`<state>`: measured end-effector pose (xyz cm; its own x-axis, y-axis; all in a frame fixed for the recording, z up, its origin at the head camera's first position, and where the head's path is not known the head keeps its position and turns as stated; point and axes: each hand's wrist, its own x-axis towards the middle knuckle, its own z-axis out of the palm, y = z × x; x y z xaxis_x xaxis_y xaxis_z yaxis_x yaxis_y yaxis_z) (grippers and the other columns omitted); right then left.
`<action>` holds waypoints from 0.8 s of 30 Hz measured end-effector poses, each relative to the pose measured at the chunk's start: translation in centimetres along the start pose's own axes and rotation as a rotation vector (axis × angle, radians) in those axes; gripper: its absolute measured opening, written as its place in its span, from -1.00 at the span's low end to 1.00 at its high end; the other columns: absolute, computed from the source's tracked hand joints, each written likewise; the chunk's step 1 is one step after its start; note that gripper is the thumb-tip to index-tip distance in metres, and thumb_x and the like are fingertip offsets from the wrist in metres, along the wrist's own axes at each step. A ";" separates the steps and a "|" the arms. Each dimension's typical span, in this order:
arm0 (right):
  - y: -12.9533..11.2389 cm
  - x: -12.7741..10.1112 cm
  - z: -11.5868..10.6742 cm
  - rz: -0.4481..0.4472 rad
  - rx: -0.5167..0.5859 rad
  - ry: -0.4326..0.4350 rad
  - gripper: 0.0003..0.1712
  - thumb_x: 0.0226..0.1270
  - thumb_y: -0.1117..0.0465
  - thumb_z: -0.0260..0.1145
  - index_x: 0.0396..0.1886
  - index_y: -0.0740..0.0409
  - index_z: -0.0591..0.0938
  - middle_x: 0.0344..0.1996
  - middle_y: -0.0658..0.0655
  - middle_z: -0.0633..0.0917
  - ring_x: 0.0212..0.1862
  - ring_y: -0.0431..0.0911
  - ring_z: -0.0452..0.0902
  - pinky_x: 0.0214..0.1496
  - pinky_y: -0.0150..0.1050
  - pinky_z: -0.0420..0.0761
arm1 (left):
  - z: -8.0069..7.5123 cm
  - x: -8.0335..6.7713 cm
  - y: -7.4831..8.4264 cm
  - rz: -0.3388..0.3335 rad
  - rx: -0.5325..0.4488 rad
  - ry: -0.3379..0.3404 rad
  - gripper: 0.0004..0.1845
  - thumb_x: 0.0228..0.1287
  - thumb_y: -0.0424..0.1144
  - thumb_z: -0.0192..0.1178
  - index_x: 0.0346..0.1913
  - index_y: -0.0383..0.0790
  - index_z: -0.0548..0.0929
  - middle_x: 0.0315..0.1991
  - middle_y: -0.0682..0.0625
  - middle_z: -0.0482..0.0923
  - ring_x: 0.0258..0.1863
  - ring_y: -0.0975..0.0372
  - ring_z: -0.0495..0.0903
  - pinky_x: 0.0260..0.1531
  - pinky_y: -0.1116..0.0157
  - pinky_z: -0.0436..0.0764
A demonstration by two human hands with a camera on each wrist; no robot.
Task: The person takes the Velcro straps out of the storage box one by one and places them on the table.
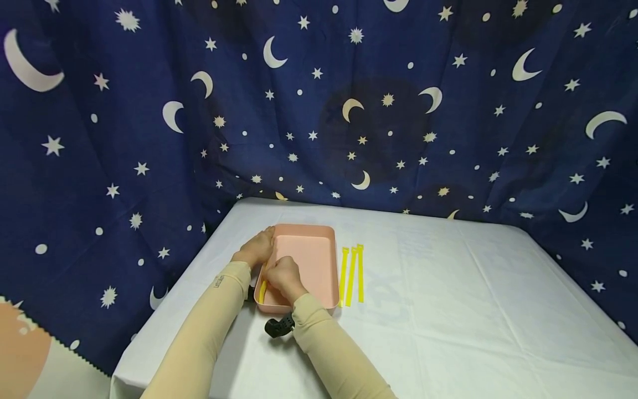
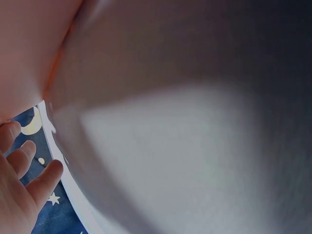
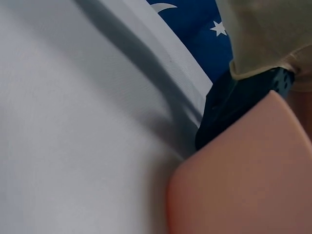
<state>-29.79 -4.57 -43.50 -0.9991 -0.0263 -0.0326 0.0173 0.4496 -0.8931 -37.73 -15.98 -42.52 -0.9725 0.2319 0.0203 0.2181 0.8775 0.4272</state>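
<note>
A shallow pink tray (image 1: 311, 252) lies on the white tablecloth (image 1: 448, 310). My left hand (image 1: 256, 247) rests against the tray's left rim; in the left wrist view its fingers (image 2: 29, 168) look loosely extended. Inside the tray's near left corner, my right hand (image 1: 283, 277) has its fingers curled and pinches a yellow strip (image 1: 262, 291) that pokes out beneath it. Three more yellow strips (image 1: 351, 271) lie side by side on the cloth just right of the tray. The right wrist view shows only the tray's outer corner (image 3: 243, 185) close up.
The table is backed and flanked by a dark blue curtain (image 1: 379, 111) with moons and stars. Its left edge (image 1: 164, 299) runs close to my left arm. A black wrist mount (image 1: 279, 326) sits at my right sleeve.
</note>
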 end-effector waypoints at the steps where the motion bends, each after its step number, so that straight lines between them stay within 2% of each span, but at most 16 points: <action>1: 0.0 0.0 0.0 -0.005 -0.004 0.003 -0.57 -0.15 0.49 0.28 -0.94 0.03 0.37 -0.89 -0.10 0.32 -0.77 -0.20 0.23 -0.79 -0.47 0.18 | 0.0 0.0 0.0 -0.002 -0.002 0.001 -0.43 0.64 -0.19 -0.34 0.56 -0.39 0.06 0.58 -0.27 0.06 0.58 -0.10 0.06 0.61 -0.01 0.05; 7: 0.0 -0.1 -0.2 -0.016 -0.029 0.023 -0.61 -0.09 0.44 0.36 -0.91 0.06 0.44 -0.83 -0.07 0.41 -0.69 -0.18 0.30 -0.77 -0.47 0.20 | -0.1 -0.1 0.2 -0.004 -0.008 0.000 -0.42 0.64 -0.19 -0.31 0.57 -0.38 0.06 0.58 -0.26 0.06 0.58 -0.09 0.06 0.61 -0.01 0.05; 10: 0.2 -0.1 -0.2 -0.037 -0.052 0.053 -0.69 -0.10 0.41 0.41 -0.88 0.13 0.54 -0.76 -0.04 0.49 -0.60 -0.17 0.37 -0.73 -0.47 0.25 | -0.1 0.0 0.1 -0.006 -0.007 -0.008 -0.42 0.64 -0.17 -0.31 0.57 -0.38 0.05 0.58 -0.26 0.05 0.58 -0.09 0.05 0.61 -0.02 0.05; 15: 0.6 0.1 -0.3 -0.046 -0.064 0.074 -0.82 -0.10 0.41 0.41 -0.78 0.21 0.66 -0.71 -0.01 0.58 -0.57 -0.17 0.40 -0.69 -0.47 0.30 | -0.1 0.1 0.0 -0.010 -0.009 -0.010 -0.42 0.64 -0.18 -0.31 0.57 -0.38 0.05 0.58 -0.27 0.05 0.58 -0.10 0.06 0.60 -0.03 0.06; 24: 0.6 -0.1 -1.1 -0.071 -0.191 0.120 -0.81 0.01 0.28 0.49 -0.73 0.12 0.75 -0.63 -0.01 0.73 -0.48 -0.16 0.53 -0.49 -0.39 0.50 | 0.0 -0.1 -0.1 0.028 0.006 0.003 -0.44 0.63 -0.23 -0.31 0.55 -0.43 0.08 0.56 -0.30 0.09 0.56 -0.12 0.09 0.60 -0.01 0.08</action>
<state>-29.75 -3.32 -43.53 -0.9952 0.0373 0.0909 -0.0492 0.6111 -0.7900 -37.63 -16.11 -42.53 -0.9664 0.2547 0.0347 0.2453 0.8732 0.4211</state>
